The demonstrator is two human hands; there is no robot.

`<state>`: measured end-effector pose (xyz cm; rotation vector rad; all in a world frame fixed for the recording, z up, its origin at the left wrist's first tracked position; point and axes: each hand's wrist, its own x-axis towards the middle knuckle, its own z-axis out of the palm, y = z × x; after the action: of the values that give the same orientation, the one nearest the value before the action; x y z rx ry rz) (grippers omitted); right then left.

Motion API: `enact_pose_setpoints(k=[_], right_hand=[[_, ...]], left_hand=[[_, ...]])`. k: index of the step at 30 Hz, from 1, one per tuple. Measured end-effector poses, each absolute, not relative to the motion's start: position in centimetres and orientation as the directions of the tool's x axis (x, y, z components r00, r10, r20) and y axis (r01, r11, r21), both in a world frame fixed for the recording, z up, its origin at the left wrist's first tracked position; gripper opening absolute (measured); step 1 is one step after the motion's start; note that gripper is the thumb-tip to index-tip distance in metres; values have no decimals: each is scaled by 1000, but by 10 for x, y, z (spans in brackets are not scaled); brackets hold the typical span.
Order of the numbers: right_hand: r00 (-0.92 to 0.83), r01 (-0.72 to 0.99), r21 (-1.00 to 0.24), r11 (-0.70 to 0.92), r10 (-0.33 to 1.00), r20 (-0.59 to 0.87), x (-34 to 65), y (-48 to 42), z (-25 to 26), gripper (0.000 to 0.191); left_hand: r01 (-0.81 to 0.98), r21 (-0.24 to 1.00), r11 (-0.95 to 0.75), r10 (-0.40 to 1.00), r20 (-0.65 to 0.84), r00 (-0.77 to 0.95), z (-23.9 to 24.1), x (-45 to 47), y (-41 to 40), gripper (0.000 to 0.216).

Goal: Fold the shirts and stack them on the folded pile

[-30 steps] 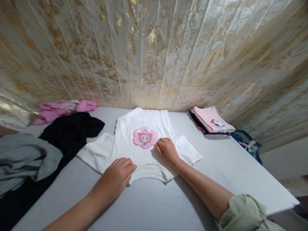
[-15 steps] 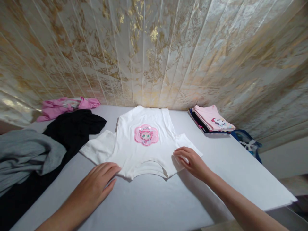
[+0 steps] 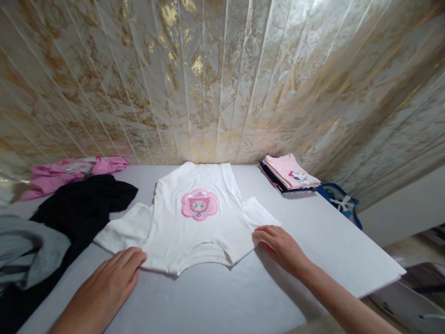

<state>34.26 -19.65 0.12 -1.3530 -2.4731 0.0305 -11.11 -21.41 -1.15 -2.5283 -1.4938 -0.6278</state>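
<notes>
A white T-shirt [image 3: 170, 232] with a pink, flower-shaped character patch [image 3: 199, 204] lies spread on the white table, neckline toward me and hem toward the curtain. At its left shoulder seam, next to the left sleeve, my left hand [image 3: 111, 283] has its fingers closed on the fabric edge, thumb low. My right hand [image 3: 278, 246] pinches the opposite shoulder edge beside the right sleeve, fingers bent over the cloth. Both sleeves stick out flat to the sides.
On the left lie a grey garment [image 3: 38, 246], a black garment [image 3: 83, 199] and a pink garment [image 3: 76, 171]. A folded stack of clothes [image 3: 290, 171] with a pink top sits back right. Beside it, a blue-edged clear bag [image 3: 342, 202] hangs past the table edge. A patterned curtain [image 3: 208, 93] stands behind.
The view has turned slightly right, so everything sits farther left. My right hand has shifted from the shirt's surface to its shoulder edge, and its fingers have closed. The shirt stays spread.
</notes>
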Motion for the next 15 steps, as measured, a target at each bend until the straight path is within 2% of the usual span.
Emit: enact_pose_setpoints(k=[5,9,11,13,15], right_hand=[[-499,831,-72,552,796,343,335,-188,-3,20],[-452,858,-56,510,803,388,333,-188,6,18],[-378,879,-105,464,815,440,335,-192,18,16],[-242,892,-216,398,821,517,338,-196,38,13],[-76,863,-372,343,814,576,340,-201,64,11]], left_hand=[[892,107,-438,854,358,377,1,-99,-210,17],[947,195,-257,890,429,153,8,-90,-208,17],[927,344,-149,914,405,-3,18,-85,-210,17],[840,525,-134,911,398,-104,36,-81,-214,15],[819,538,-199,878,470,-95,57,-81,-217,18]])
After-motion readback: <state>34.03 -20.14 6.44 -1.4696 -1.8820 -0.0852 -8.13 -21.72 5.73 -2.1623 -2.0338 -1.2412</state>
